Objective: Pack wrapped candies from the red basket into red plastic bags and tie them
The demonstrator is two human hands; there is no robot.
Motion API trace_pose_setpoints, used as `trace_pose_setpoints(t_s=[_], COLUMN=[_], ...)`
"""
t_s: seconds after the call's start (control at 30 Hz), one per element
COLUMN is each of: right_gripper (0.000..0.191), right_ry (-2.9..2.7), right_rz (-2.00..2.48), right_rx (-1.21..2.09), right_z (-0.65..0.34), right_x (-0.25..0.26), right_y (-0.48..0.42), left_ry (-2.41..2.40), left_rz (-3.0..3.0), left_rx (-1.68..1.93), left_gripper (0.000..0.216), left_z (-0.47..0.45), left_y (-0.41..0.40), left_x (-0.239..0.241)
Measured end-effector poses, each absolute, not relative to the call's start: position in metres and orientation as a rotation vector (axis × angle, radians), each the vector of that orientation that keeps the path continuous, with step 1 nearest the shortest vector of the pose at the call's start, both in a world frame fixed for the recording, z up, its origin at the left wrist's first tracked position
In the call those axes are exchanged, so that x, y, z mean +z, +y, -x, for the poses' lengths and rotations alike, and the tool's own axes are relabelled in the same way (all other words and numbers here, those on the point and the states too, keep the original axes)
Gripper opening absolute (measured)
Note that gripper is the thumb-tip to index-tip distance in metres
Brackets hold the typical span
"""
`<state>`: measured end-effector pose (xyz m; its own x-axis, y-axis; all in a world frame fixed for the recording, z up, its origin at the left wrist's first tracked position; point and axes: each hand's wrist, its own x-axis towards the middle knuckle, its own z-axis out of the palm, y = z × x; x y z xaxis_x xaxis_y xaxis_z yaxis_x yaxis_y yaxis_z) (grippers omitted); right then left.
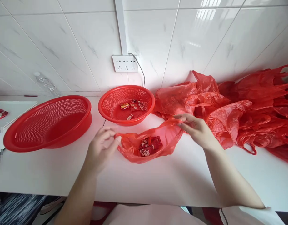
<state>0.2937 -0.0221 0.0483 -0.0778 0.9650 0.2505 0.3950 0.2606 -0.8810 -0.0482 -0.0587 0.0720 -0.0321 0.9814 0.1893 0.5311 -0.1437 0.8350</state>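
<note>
The left hand (100, 148) pinches the left edge of a red plastic bag (148, 145) between thumb and fingers; the right hand (196, 129) has its grip closed on the bag's right edge, and together they hold its mouth stretched open. The bag rests on the white surface (158, 181) between the hands. Inside it lie several small red wrapped packets (148, 146); their print is too blurred to read.

Just behind stands a small red basket (126, 104) with a few wrapped sweets (133, 107) at its bottom. A larger red basket (49, 123) lies tilted to the left, showing nothing inside. A heap of red bags (247, 109) runs off the right edge. At far left a white tray (15, 109) is cut off.
</note>
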Motion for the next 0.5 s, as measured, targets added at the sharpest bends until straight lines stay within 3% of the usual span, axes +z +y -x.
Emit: trace_pose_setpoints(t_s=[0.1, 0.27, 0.43, 0.5], right_gripper=[0.017, 0.015, 0.017, 0.015], right_ry=[-1.404, -1.166, -1.182, -1.223], right_rz=[1.098, 0.873, 0.800, 0.782], right_rx=[0.831, 0.654, 0.605, 0.619], right_z=[-0.285, -0.256, -0.232, -0.225], right_x=[0.076, 0.103, 0.110, 0.110], right_y=[-0.012, -0.003, -0.004, -0.008], left_ry=[1.258, 0.724, 0.646, 0.728], left_rz=[-1.460, -1.322, -1.354, -1.365], left_rx=[1.382, 1.571, 1.547, 1.401], left_gripper=[0.014, 0.012, 0.054, 0.055], left_z=[0.046, 0.027, 0.001, -0.010], left_y=[-0.033, -0.005, 0.002, -0.001], left_x=[0.102, 0.138, 0.140, 0.135])
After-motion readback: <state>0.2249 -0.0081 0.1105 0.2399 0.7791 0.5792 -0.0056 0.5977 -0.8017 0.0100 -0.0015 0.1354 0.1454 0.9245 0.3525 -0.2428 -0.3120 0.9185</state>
